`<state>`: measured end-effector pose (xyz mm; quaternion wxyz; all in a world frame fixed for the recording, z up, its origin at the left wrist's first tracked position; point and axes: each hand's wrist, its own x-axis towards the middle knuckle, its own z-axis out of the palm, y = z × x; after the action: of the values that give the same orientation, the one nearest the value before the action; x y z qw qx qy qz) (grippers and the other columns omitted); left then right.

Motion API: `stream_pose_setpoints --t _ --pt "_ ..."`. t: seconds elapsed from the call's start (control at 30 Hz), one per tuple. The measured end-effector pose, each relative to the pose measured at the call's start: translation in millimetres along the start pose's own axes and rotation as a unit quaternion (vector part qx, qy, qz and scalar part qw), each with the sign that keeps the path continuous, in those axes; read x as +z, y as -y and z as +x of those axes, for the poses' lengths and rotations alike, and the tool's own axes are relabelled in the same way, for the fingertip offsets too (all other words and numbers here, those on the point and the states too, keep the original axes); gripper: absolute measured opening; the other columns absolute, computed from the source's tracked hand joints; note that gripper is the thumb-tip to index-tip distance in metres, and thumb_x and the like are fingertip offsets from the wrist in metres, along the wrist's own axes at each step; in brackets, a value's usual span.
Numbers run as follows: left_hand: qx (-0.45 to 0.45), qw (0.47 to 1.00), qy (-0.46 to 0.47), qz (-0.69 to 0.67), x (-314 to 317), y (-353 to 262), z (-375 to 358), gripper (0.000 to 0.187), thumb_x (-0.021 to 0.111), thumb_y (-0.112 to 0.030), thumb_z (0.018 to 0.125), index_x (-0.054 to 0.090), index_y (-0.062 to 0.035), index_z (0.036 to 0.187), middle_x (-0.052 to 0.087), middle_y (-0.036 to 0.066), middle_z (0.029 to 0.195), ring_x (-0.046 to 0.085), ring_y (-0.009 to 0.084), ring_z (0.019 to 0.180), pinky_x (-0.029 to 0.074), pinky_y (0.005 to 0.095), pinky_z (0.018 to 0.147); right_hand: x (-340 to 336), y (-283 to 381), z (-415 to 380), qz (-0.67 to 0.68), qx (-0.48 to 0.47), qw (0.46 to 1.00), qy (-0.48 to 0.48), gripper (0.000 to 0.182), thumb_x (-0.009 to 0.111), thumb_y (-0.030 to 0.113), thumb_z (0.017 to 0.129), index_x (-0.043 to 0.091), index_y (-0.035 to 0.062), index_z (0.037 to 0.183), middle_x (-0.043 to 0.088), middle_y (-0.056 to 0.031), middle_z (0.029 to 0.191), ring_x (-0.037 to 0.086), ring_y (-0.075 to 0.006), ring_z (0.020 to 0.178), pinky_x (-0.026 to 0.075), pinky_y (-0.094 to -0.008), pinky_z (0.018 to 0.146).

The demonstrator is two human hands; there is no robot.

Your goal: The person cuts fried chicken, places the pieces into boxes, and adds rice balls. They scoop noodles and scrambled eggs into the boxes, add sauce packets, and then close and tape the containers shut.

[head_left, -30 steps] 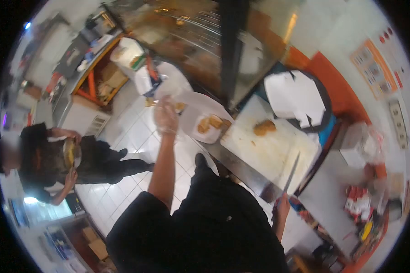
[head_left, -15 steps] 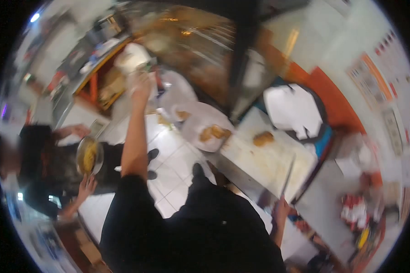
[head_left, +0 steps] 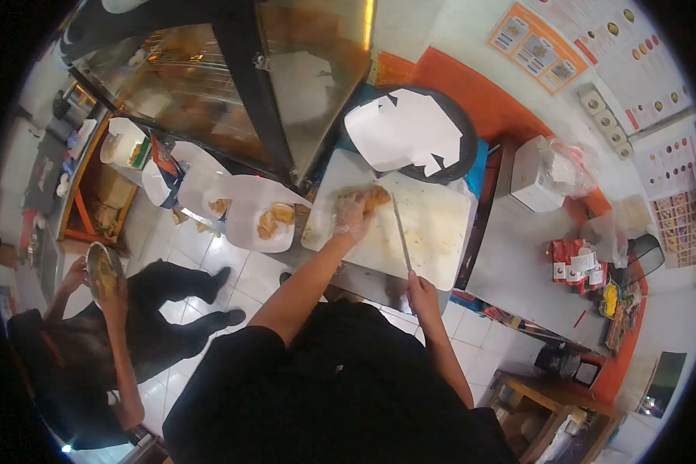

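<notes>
On the white cutting board (head_left: pixel 441 224), my left hand (head_left: pixel 352 219), in a clear plastic glove, holds a browned piece of food (head_left: pixel 377 198) near the board's upper left. My right hand (head_left: pixel 423 295) grips a long knife (head_left: pixel 402 232) by its handle at the board's front edge. The blade points away from me, its tip close to the right side of the food. Left of the board, a white tray (head_left: pixel 243 193) holds several browned pieces (head_left: pixel 274 220). Crumbs lie scattered over the board.
Behind the board, a dark round tray (head_left: pixel 468 131) bears white paper. A glass display case (head_left: pixel 185 73) stands back left, near a white tub (head_left: pixel 124 147). On the left, another person (head_left: pixel 77 371) holds a metal bowl (head_left: pixel 94 271). Red packets (head_left: pixel 572 263) lie on the right counter.
My left hand has moved from the tub at the far left to the food on the board. The view has turned right, and the knife tip is now beside the food.
</notes>
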<state>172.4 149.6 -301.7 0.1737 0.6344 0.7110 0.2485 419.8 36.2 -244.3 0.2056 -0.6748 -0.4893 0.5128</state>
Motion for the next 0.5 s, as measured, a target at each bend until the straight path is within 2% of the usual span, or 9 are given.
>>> stream_pose_setpoints --t 0.03,0.13,0.2,0.3,0.33,0.43,0.5 --pt "0.042 0.999 -0.003 -0.006 3 -1 -6 0.064 0.072 -0.031 0.081 0.051 -0.0048 0.135 0.054 0.019 0.132 0.047 0.0389 0.123 0.037 0.0495 0.106 -1 1 4 -0.023 -0.024 0.999 -0.003 0.053 0.049 0.049 0.100 0.060 0.0027 0.076 0.049 -0.0014 0.056 0.042 -0.0103 0.041 0.030 -0.0278 0.037" --pt "0.060 0.993 0.064 -0.076 3 -16 -36 0.061 0.071 -0.026 0.081 0.051 -0.0053 0.135 0.054 0.020 0.132 0.049 0.0393 0.122 0.036 0.0480 0.107 7 5 21 -0.090 -0.083 0.992 -0.021 0.059 0.047 0.051 0.099 0.063 -0.0005 0.075 0.058 -0.0093 0.060 0.054 -0.0204 0.050 0.042 -0.0348 0.048" --pt "0.045 0.990 0.034 -0.126 -5 -25 -48 0.058 0.069 -0.021 0.082 0.052 -0.0051 0.135 0.055 0.020 0.133 0.050 0.0389 0.121 0.037 0.0466 0.107 14 6 34 -0.144 -0.115 0.982 -0.041 0.062 0.045 0.052 0.099 0.064 -0.0023 0.076 0.063 -0.0153 0.065 0.062 -0.0287 0.060 0.048 -0.0398 0.060" --pt "0.022 0.991 0.008 -0.129 -2 -16 -51 0.055 0.065 -0.014 0.082 0.052 -0.0051 0.135 0.054 0.018 0.135 0.051 0.0380 0.121 0.039 0.0449 0.106 17 8 47 -0.203 -0.060 0.977 -0.014 0.064 0.042 0.053 0.100 0.065 -0.0031 0.078 0.066 -0.0205 0.072 0.066 -0.0359 0.075 0.049 -0.0437 0.073" --pt "0.015 0.993 0.000 -0.117 -3 -11 -45 0.054 0.063 -0.011 0.082 0.052 -0.0051 0.134 0.053 0.018 0.136 0.051 0.0376 0.121 0.040 0.0444 0.106 16 11 45 -0.204 -0.059 0.977 -0.018 0.064 0.042 0.052 0.100 0.064 -0.0031 0.077 0.064 -0.0210 0.071 0.065 -0.0363 0.072 0.049 -0.0437 0.072" --pt "0.129 0.991 -0.020 -0.006 -37 -11 -26 0.055 0.060 -0.007 0.080 0.053 -0.0055 0.135 0.052 0.017 0.139 0.052 0.0355 0.121 0.042 0.0444 0.104 17 21 37 -0.198 -0.061 0.978 -0.017 0.065 0.041 0.053 0.100 0.065 -0.0034 0.080 0.066 -0.0244 0.075 0.065 -0.0406 0.078 0.049 -0.0469 0.075" --pt "0.196 0.979 0.023 0.053 -46 -12 -10 0.057 0.059 -0.005 0.078 0.053 -0.0080 0.136 0.051 0.015 0.142 0.052 0.0345 0.121 0.043 0.0437 0.104 21 19 38 -0.215 -0.066 0.974 -0.019 0.065 0.039 0.052 0.100 0.066 -0.0038 0.082 0.066 -0.0272 0.080 0.065 -0.0440 0.083 0.049 -0.0495 0.078"
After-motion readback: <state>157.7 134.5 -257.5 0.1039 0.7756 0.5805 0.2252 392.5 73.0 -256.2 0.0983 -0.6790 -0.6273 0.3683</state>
